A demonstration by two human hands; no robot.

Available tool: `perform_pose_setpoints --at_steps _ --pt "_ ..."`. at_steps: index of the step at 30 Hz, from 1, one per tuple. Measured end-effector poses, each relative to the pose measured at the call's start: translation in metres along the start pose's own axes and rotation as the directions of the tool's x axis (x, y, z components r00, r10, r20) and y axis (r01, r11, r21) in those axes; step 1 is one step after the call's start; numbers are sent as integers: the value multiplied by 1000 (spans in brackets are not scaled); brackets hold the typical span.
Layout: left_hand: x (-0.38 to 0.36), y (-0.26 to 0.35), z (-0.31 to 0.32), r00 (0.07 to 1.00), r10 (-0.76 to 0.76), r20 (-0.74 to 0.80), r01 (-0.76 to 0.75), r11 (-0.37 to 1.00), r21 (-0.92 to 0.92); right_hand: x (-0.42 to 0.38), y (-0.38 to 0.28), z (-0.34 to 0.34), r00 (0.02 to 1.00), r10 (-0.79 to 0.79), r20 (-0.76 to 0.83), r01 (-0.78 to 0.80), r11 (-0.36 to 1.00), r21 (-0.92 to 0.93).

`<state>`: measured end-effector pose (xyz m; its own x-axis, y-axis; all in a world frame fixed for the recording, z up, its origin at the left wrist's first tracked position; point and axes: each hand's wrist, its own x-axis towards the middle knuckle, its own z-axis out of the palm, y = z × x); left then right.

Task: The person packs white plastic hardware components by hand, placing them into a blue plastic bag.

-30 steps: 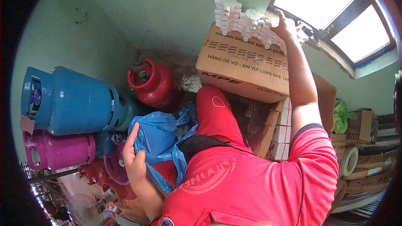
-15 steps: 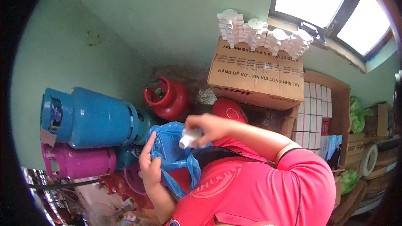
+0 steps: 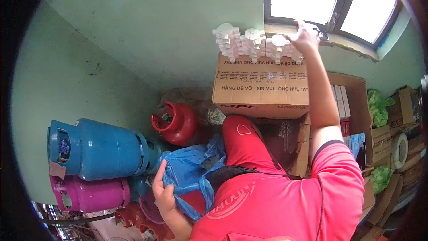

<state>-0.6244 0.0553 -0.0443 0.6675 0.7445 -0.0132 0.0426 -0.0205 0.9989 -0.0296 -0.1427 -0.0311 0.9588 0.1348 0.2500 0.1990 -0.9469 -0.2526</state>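
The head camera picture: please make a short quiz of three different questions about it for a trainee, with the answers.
1. True or false: the right hand is raised to the white plastic parts stacked on top of the cardboard box.
2. What does the left hand grip?
A. the red gas cylinder
B. the blue plastic bag
C. a roll of tape
3. Fill in: the blue gas cylinder lies directly above the ______ one in the picture.

Key
1. True
2. B
3. Pink
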Motion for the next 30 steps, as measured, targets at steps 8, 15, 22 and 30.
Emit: perform_pose_setpoints --at_steps 8,15,22,30 --pt "1 -2 -5 999 -27 17 27 1000 -9 53 58 51 993 -1 117 9 998 -69" --pt "1 1 4 999 52 -8 -51 993 106 26 47 26 957 -212 -201 263 924 279" --pt "6 2 15 999 -33 -10 32 998 -52 -172 -68 -4 353 -928 116 23 133 991" --pt "-5 8 19 999 43 -6 -43 999 -8 -376 -153 105 -58 -998 33 155 23 988"
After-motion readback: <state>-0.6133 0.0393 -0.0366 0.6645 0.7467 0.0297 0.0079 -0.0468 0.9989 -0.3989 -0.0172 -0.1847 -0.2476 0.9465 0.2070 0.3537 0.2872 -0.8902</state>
